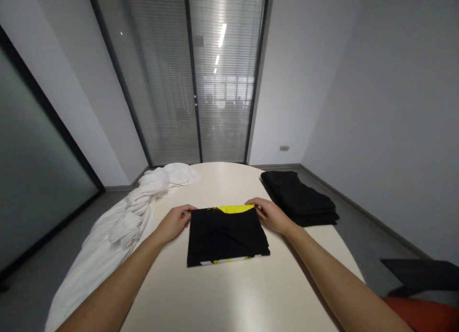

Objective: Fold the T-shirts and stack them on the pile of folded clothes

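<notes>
A folded black shirt (225,236) lies flat on the table before me, roughly rectangular. Bright yellow shows along its far edge, and thin white and yellow strips peek out at the near edge. My left hand (176,223) is at its far left corner, fingers closed on the cloth. At the far right corner, my right hand (270,214) pinches the edge between thumb and fingers. Just beyond my right hand sits a stack of folded black clothes (297,193). Rumpled white cloth (132,217) is heaped to the left of my left hand.
The pale table (218,294) has a rounded far end. White cloth spreads along its left side and hangs over the edge. A dark chair part (423,274) and something red (423,313) stand at the lower right. Glass panels with blinds (161,83) rise behind the table.
</notes>
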Motion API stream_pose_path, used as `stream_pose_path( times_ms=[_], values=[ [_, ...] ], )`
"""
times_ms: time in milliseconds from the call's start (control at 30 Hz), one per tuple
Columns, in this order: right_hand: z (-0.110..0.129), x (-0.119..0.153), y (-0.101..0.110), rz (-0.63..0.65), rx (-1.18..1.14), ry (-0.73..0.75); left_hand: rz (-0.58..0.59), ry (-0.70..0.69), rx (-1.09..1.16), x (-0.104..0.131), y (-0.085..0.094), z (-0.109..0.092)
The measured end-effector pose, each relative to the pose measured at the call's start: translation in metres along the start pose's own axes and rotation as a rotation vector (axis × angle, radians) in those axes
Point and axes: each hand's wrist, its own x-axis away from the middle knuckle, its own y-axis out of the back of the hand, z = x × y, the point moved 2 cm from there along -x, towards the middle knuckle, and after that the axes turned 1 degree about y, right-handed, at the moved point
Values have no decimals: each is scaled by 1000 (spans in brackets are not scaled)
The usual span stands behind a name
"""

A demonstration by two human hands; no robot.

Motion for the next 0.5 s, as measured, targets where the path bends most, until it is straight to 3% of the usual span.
stream_pose_path(
  times_ms=[500],
  values=[
    [-3,-4,-2,-26,138,39,-64,-12,-3,-5,-6,6]
  ],
)
